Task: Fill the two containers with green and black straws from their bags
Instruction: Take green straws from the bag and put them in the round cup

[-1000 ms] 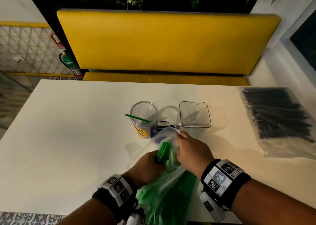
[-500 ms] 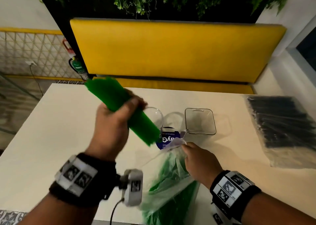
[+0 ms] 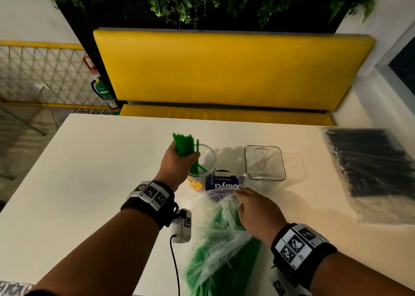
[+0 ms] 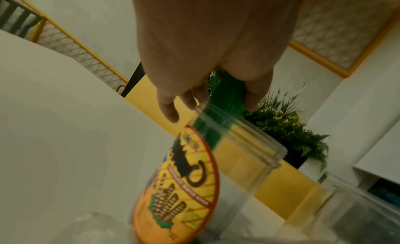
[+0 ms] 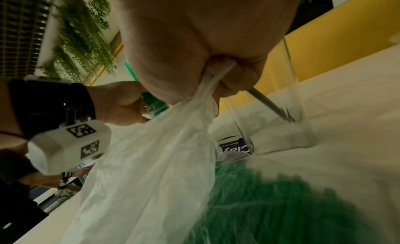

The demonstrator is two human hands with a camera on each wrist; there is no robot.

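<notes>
My left hand (image 3: 179,164) grips a bundle of green straws (image 3: 184,146) upright, their lower ends inside the round clear jar (image 3: 205,160) with a yellow label (image 4: 184,187). In the left wrist view the green straws (image 4: 227,92) pass between my curled fingers (image 4: 169,109) into the jar's mouth (image 4: 249,136). My right hand (image 3: 251,208) pinches the mouth of the clear bag of green straws (image 3: 217,250), which lies on the table near me; the bag's plastic (image 5: 164,153) bunches in that fist (image 5: 216,73). A square clear container (image 3: 265,163) stands right of the jar. The bag of black straws (image 3: 372,169) lies at far right.
The white table (image 3: 89,172) ends at a yellow bench (image 3: 224,71) behind. A blue-labelled item (image 3: 222,182) lies between the jar and the green bag. A cable (image 3: 175,264) hangs from my left wrist camera. A fire extinguisher (image 3: 103,91) stands at back left.
My left hand drew a bundle of green straws from the bag, lifted it up and left, then lowered it into the round jar. My right hand kept holding the bag's mouth.
</notes>
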